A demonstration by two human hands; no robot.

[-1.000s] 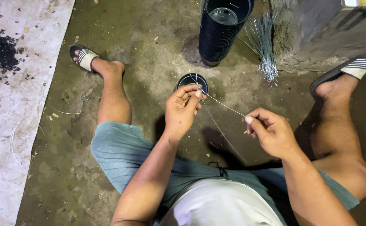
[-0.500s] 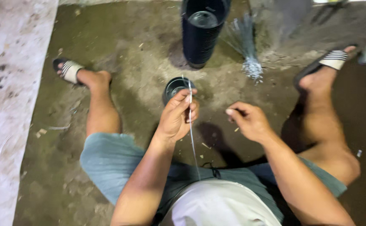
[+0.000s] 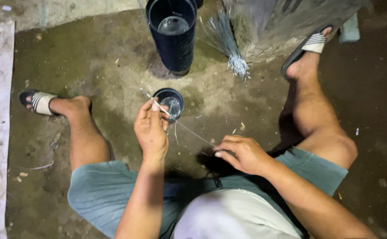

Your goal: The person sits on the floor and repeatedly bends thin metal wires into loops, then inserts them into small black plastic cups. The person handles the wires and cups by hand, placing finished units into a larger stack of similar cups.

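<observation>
One thin, pale strand (image 3: 189,129) runs taut between both hands, above the dirt floor (image 3: 113,75). The left hand (image 3: 151,128) pinches its far end by a small dark cup (image 3: 169,102); the right hand (image 3: 242,152) is closed on its near end. It looks light, springy and easily kinked, best held at the ends. Farther off stand a tall dark container (image 3: 172,35) and a bundle of similar strands (image 3: 229,44).
</observation>
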